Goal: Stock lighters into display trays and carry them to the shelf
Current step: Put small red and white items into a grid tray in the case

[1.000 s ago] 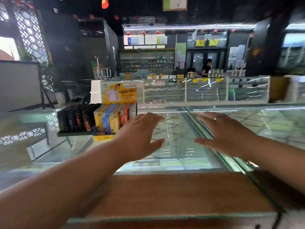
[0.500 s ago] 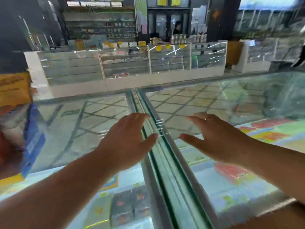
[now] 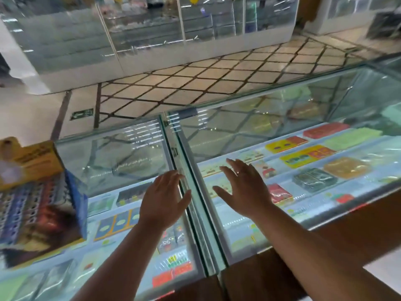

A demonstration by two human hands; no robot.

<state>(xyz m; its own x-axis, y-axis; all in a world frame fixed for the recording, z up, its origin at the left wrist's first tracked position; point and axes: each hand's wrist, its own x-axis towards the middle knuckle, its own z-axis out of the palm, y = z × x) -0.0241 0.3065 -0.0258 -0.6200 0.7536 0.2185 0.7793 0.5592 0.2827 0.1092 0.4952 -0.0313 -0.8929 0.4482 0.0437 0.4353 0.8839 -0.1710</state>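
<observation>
The glass counter top has open room from its middle seam to the right edge and back to the far edge, so a hand can pass there. The tray of lighters stands tall at the left edge and blocks that side. The left hand and right hand hang flat over the seam, and the packs lie under the glass, shut off from above.

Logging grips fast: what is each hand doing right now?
Left hand: open, fingers spread, holding nothing.
Right hand: open, fingers spread, holding nothing.
</observation>
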